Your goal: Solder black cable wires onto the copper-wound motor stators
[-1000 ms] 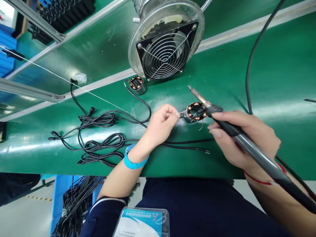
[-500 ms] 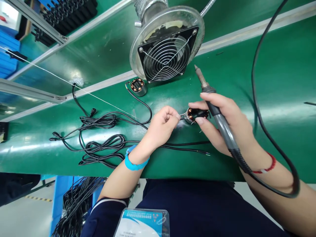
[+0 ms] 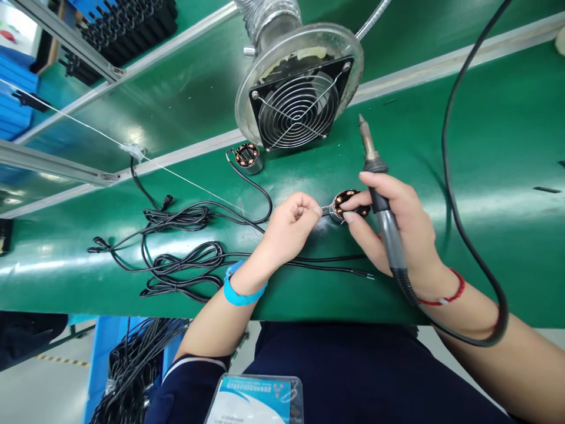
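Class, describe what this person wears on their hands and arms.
The left hand is ungloved, with a bright blue wristband at the wrist and a navy sleeve edged in white piping. The right hand, also ungloved, has a thin red bracelet with a pale piece at its wrist; no sleeve shows on that arm.

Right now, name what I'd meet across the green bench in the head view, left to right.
Black cable coils, rear copper-wound ring, left hand, front copper-wound ring, soldering iron, small dark strip. Right hand left out: it overlaps.
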Tool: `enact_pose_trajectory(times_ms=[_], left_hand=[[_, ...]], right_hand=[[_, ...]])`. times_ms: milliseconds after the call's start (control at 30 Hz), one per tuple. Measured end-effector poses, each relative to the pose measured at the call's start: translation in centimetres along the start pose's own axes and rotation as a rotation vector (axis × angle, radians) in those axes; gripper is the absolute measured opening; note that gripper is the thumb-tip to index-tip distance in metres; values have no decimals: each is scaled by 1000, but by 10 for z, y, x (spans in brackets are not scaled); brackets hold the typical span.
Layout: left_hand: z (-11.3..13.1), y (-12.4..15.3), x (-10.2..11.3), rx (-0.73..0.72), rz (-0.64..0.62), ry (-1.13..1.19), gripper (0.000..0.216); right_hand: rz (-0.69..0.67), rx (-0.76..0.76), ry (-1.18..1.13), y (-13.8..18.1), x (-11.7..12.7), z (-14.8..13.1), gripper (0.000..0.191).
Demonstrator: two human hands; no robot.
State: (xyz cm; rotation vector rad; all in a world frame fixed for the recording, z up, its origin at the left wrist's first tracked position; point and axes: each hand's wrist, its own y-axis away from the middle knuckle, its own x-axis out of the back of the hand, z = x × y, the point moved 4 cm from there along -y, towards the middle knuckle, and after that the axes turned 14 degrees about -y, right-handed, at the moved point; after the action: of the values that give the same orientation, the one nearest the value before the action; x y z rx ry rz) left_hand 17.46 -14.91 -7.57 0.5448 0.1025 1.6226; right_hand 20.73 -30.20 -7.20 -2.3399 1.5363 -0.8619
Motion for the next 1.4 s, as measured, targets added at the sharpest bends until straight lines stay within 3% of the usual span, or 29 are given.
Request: enact_pose_trajectory(times_ms=[267, 533, 667, 933, 1100, 1200, 1400], left_hand=[[1, 8, 1, -105, 51, -59, 11], [13, 18, 2, -495, 95, -379, 11], [10, 15, 4, -402, 109, -431, 12], [-6, 2, 3, -259, 76, -213, 8], [-7, -2, 6, -182, 104, -135, 5], [-6, -3, 7, -143, 127, -118, 6], [-6, -2, 2, -140, 103, -90, 7]], right_hand=[[-26, 85, 30, -4, -7, -7, 57], [-22, 76, -98, -3, -9, 0, 58], [-62, 89, -64, -4, -4, 0, 58], [-222, 156, 16, -9, 3, 3, 51], [-142, 36, 80, -16, -7, 13, 45], [-105, 44, 104, -18, -8, 11, 48], [9, 45, 90, -2, 13, -5, 47]])
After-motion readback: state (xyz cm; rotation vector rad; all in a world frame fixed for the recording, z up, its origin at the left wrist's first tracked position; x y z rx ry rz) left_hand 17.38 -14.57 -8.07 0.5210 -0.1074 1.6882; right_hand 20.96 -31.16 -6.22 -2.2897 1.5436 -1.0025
